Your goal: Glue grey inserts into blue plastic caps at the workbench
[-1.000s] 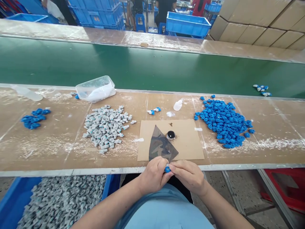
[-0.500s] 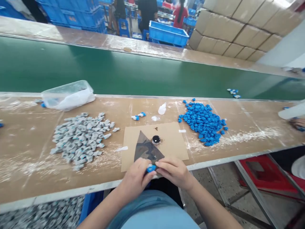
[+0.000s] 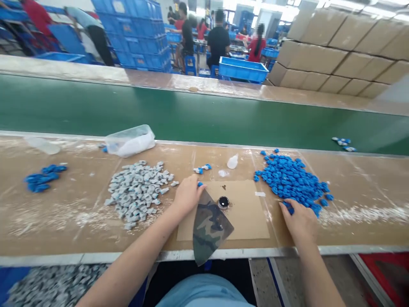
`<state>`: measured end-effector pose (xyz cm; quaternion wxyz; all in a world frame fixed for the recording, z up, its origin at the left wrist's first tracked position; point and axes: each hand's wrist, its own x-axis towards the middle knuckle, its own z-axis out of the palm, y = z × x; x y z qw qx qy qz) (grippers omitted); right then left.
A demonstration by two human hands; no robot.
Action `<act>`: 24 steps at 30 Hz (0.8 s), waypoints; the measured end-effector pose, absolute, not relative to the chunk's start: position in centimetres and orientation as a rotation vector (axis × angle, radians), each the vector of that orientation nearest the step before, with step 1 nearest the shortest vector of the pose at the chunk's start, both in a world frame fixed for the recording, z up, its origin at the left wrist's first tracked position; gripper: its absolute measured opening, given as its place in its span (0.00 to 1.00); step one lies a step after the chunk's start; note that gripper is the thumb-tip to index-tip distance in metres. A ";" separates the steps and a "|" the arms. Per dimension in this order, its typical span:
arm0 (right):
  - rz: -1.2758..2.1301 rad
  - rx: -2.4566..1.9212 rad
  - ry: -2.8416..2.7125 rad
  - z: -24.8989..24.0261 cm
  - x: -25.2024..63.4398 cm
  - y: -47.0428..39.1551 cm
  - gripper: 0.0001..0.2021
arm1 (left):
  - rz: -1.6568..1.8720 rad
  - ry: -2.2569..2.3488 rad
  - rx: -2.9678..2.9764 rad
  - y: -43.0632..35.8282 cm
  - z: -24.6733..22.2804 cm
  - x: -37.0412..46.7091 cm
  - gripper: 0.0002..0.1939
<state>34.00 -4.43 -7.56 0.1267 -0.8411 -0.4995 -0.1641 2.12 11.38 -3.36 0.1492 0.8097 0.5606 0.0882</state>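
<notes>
My left hand (image 3: 188, 194) is closed with a small blue-and-white piece (image 3: 200, 184) at its fingertips, by the cardboard sheet's (image 3: 252, 226) upper left corner. Just beyond lie two similar blue-and-white pieces (image 3: 202, 169). At the near edge of a heap of small blue parts (image 3: 284, 175), my right hand (image 3: 300, 224) pinches one blue part (image 3: 289, 208) between thumb and fingers. A camouflage-patterned triangular piece (image 3: 209, 232) lies across the cardboard, its tip over the table's front edge. Beside it stands a small round pot of black liquid (image 3: 223, 202).
Small grey parts (image 3: 140, 192) are heaped on the left, with several blue pieces (image 3: 43, 177) farther left. Behind are a clear plastic tub (image 3: 131, 140) and a white bottle-shaped object (image 3: 232, 161). A green conveyor belt (image 3: 191, 115) runs beyond the table. People work among blue crates (image 3: 137, 42).
My hands have parted: the left moved up and left with the blue-and-white piece, the right moved right to the blue heap. The camouflage piece now shows more fully, and the view has tilted up.
</notes>
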 end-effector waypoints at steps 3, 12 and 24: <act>-0.403 -2.415 -1.430 -8.1 34.2 -4.0 0.15 | 0.254 1.632 2.392 12.4 -3.3 3.6 0.09; -0.314 -2.128 -1.334 -6.6 32.8 -4.4 0.19 | 0.401 1.754 2.380 12.9 -3.6 0.7 0.14; 0.386 -1.522 -1.482 -5.3 25.0 -2.4 0.10 | 0.583 1.679 2.268 12.0 -4.4 -3.2 0.12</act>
